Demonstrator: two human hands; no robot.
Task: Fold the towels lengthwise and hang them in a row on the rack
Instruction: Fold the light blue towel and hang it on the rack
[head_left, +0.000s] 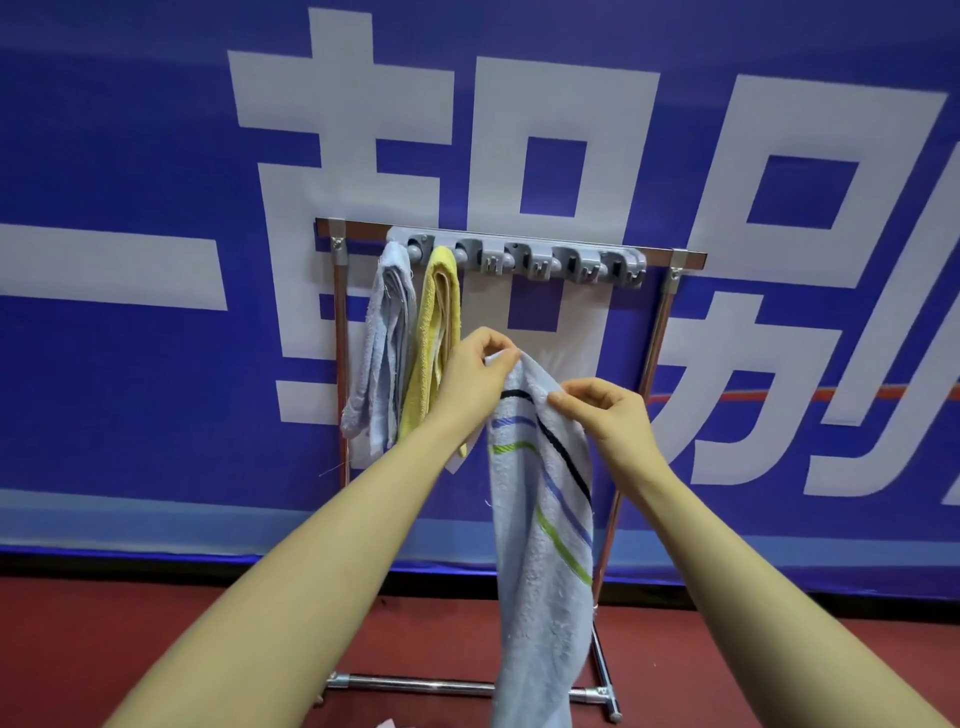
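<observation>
Towel (545, 519) feels soft and floppy, I think. My left hand (475, 374) and right hand (605, 410) both pinch its top edge.

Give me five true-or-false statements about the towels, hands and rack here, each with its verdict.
1. Two towels hang on the rack. True: a pale blue towel and a yellow towel.
2. The yellow towel hangs left of the pale blue one. False: it hangs right.
3. Both hands hold the striped towel. True: left hand, right hand.
4. The striped towel is already on a hook. False: it is held below the hooks.
5. Every hook is taken. False: several are bare.
</observation>
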